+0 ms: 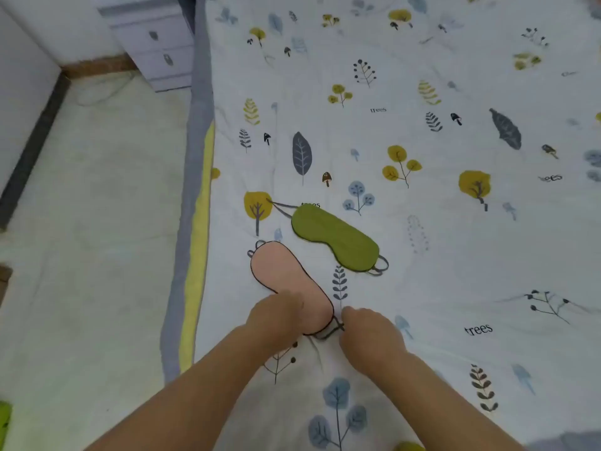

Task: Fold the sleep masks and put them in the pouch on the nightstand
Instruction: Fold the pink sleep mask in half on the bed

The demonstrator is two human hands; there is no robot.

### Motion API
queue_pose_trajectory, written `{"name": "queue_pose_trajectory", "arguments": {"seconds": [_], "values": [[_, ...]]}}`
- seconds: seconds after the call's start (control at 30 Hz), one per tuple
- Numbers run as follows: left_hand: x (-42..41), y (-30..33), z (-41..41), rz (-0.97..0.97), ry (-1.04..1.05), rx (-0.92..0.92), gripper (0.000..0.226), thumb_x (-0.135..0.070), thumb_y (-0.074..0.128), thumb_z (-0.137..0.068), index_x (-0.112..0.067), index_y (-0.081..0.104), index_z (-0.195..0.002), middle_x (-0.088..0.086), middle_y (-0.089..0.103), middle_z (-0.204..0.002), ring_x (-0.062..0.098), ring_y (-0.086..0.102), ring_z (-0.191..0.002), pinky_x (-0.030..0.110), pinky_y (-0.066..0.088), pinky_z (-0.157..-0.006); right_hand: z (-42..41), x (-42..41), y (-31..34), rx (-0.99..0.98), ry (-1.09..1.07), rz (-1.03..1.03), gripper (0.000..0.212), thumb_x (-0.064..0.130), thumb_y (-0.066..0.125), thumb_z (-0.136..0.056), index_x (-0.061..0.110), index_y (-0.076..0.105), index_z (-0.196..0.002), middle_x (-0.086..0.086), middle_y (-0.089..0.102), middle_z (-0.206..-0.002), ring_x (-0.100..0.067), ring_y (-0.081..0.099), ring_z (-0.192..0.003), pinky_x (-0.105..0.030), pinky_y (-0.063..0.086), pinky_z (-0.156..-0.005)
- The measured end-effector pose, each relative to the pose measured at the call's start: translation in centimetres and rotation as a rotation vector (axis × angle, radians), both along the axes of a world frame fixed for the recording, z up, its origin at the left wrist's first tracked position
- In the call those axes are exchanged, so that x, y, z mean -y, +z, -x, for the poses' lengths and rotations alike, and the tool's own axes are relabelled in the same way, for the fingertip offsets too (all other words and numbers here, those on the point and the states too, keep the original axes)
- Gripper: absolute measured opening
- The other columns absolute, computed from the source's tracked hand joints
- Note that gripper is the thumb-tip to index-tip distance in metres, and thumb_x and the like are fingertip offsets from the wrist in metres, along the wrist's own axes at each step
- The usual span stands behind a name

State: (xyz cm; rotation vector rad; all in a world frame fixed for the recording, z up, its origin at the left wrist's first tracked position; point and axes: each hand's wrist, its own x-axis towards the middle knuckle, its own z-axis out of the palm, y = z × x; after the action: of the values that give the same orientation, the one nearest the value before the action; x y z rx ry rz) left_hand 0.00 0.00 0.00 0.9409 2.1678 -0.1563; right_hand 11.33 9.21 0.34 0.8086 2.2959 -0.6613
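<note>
A pink sleep mask [289,281] with dark piping lies flat on the patterned bed cover, running from upper left to lower right. My left hand [274,317] presses on its near end. My right hand [367,333] pinches the mask's dark strap [330,332] at that same end. A green sleep mask [335,239] lies flat just beyond the pink one, its dark strap showing at both ends. No pouch is in view.
The white bed cover [422,190] printed with trees and leaves fills the right side; its grey and yellow edge [195,222] runs down the left. A white nightstand with drawers [159,50] stands at the top left on a pale floor [91,222].
</note>
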Motion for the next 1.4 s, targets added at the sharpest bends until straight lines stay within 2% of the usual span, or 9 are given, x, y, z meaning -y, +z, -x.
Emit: {"name": "queue_pose_trajectory", "arguments": {"seconds": [0.37, 0.5, 0.63, 0.73, 0.8, 0.97, 1.13, 1.27, 1.4], "values": [[-1.6, -8.1, 4.0, -0.161, -0.152, -0.263, 0.048, -0.007, 0.044, -0.086, -0.012, 0.037, -0.134, 0.013, 0.032, -0.144, 0.029, 0.037, -0.124, 0.039, 0.042, -0.095, 4.1, 1.0, -8.3, -0.139, -0.251, -0.119, 0.046, 0.016, 0.04, -0.095, 0.013, 0.028, -0.139, -0.012, 0.044, -0.131, -0.028, 0.043, -0.119, -0.037, 0.042, -0.092], [-1.6, -10.1, 5.7, -0.187, -0.274, -0.335, 0.052, -0.01, 0.035, -0.091, -0.02, 0.03, -0.142, 0.005, 0.014, -0.159, 0.023, 0.015, -0.144, 0.042, 0.026, -0.111, 5.0, 1.4, -10.0, -0.168, -0.354, -0.166, 0.036, 0.031, 0.039, -0.095, 0.011, 0.043, -0.125, -0.011, 0.047, -0.124, -0.028, 0.043, -0.114, -0.037, 0.04, -0.088], [-1.7, -10.8, 6.5, -0.206, -0.338, -0.398, 0.037, -0.012, 0.035, -0.092, -0.012, 0.045, -0.128, 0.013, 0.029, -0.152, 0.027, 0.014, -0.145, 0.047, 0.018, -0.114, 5.2, 2.0, -10.8, -0.18, -0.332, -0.147, 0.025, 0.023, 0.042, -0.093, 0.011, 0.049, -0.113, -0.011, 0.049, -0.12, -0.028, 0.044, -0.111, -0.037, 0.039, -0.089], [-1.9, -10.4, 7.2, -0.33, -0.336, -0.529, 0.018, -0.01, 0.053, -0.082, -0.004, 0.061, -0.098, 0.016, 0.06, -0.114, 0.032, 0.049, -0.123, 0.051, 0.028, -0.111, 4.9, 1.4, -10.5, -0.204, -0.393, -0.039, 0.012, 0.013, 0.039, -0.091, 0.011, 0.047, -0.099, -0.013, 0.057, -0.106, -0.031, 0.052, -0.102, -0.038, 0.04, -0.08], [-1.9, -9.8, 7.4, -0.235, -0.252, -0.42, 0.02, -0.026, 0.056, -0.083, -0.008, 0.057, -0.091, 0.011, 0.062, -0.099, 0.029, 0.055, -0.105, 0.049, 0.026, -0.108, 4.5, 0.3, -10.0, -0.225, -0.476, 0.053, 0.002, 0.011, 0.038, -0.09, 0.013, 0.039, -0.09, -0.012, 0.054, -0.089, -0.032, 0.054, -0.088, -0.036, 0.039, -0.071], [-1.8, -9.2, 7.9, -0.275, 0.085, -0.033, 0.032, -0.045, 0.069, -0.071, -0.02, 0.048, -0.077, -0.011, 0.046, -0.065, 0.018, 0.05, -0.078, 0.029, 0.034, -0.065, 2.3, -4.0, -8.9, -0.273, -0.648, 0.086, 0.015, 0.015, 0.054, -0.08, 0.016, 0.055, -0.095, -0.003, 0.053, -0.088, -0.024, 0.047, -0.082, -0.029, 0.034, -0.07], [-0.9, -9.4, 6.7, -0.289, 0.228, 0.156, 0.02, -0.032, 0.066, -0.073, -0.025, 0.058, -0.089, -0.01, 0.053, -0.076, 0.015, 0.053, -0.078, 0.026, 0.041, -0.066, 0.3, -6.7, -8.7, -0.307, -0.846, 0.026, 0.02, 0.017, 0.051, -0.083, 0.014, 0.055, -0.102, -0.005, 0.057, -0.097, -0.023, 0.048, -0.086, -0.032, 0.036, -0.073], [-0.1, -10.1, 5.5, -0.294, 0.265, 0.186, 0.043, -0.012, 0.054, -0.074, -0.021, 0.051, -0.116, 0.001, 0.058, -0.093, 0.02, 0.054, -0.078, 0.028, 0.044, -0.064, 0.0, -5.9, -8.9, -0.21, -0.771, 0.012, 0.038, 0.011, 0.048, -0.084, 0.011, 0.048, -0.122, -0.014, 0.06, -0.116, -0.032, 0.054, -0.102, -0.033, 0.038, -0.077], [0.0, -10.6, 4.9, -0.443, 0.438, 0.121, 0.033, -0.009, 0.052, -0.076, -0.021, 0.043, -0.105, 0.01, 0.062, -0.088, 0.017, 0.052, -0.065, 0.028, 0.043, -0.056, 1.1, -3.0, -7.4, -0.514, -0.682, -0.146, 0.024, 0.017, 0.053, -0.085, 0.017, 0.052, -0.109, -0.005, 0.059, -0.081, -0.027, 0.052, -0.076, -0.03, 0.035, -0.067]]}}
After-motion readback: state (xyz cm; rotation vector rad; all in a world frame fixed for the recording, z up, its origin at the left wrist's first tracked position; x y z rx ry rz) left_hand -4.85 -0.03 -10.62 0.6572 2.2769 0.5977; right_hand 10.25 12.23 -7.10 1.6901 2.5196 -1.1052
